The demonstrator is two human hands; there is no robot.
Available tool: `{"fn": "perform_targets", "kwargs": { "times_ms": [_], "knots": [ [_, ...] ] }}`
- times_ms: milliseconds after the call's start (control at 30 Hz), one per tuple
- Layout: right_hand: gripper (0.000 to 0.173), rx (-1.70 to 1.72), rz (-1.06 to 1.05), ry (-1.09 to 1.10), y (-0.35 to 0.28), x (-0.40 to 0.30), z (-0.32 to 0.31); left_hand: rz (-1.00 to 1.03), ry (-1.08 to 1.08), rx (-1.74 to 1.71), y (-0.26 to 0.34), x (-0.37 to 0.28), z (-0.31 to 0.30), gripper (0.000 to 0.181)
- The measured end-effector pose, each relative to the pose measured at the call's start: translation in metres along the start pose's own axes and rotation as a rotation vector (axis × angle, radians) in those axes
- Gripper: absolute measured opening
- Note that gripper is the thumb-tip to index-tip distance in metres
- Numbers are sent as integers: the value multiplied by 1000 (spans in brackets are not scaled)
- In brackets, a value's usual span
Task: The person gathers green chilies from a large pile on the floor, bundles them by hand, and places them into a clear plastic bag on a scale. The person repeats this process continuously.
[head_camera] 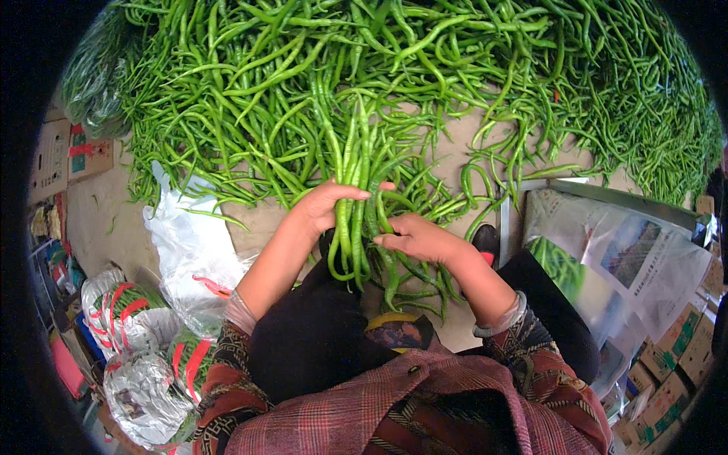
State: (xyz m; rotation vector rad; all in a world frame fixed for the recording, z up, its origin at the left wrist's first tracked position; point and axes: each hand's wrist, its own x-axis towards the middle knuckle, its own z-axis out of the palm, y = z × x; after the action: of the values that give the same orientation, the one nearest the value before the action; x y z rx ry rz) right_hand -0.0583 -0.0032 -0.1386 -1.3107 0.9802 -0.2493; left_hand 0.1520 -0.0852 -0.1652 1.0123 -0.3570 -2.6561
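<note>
A bundle of long green chili peppers point(355, 165) is gripped in my left hand point(325, 205), lying lengthwise with the ends pointing away from me and back towards my lap. My right hand point(418, 236) is just to the right of the bundle, its thumb and fingers closed around the stem end of one or more green peppers point(389, 267). How many it holds is hidden by the fingers. Beyond both hands spreads a large heap of the same peppers point(273, 74) on the floor. Several loose peppers point(418, 296) lie below my hands, between my legs.
On the left are a white plastic bag point(190, 239) and foil-wrapped pepper bundles point(142, 392) with red tape. Cardboard boxes point(51, 156) stand farther left. A metal frame point(620, 199) with printed plastic sheeting point(642, 273) is at my right. More cartons point(654, 392) sit at lower right.
</note>
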Motion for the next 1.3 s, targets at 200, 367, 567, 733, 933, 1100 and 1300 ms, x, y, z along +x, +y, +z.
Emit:
{"fn": "perform_targets", "kwargs": {
  "times_ms": [200,367,567,733,933,1100,1300],
  "knots": [
    [26,383,228,73,0,-6,-9,182,184,52,-5,3,14,37],
    [33,363,-21,382,-6,-3,-15,200,354,-93,4,2,-12,26],
    [22,107,-179,466,-55,10,12,323,374,-91,-12,-3,-23,23],
    [16,318,-49,617,-78,14,-16,749,311,458,10,-58,11,45],
    [45,136,-113,376,-153,24,14,818,402,490,14,-132,9,37],
    [37,-88,-91,406,-120,-10,-4,887,918,35,-37,-343,-35,32],
    [26,49,85,402,-51,-31,18,817,1375,-747,-209,-393,-194,24]
  ]
}}
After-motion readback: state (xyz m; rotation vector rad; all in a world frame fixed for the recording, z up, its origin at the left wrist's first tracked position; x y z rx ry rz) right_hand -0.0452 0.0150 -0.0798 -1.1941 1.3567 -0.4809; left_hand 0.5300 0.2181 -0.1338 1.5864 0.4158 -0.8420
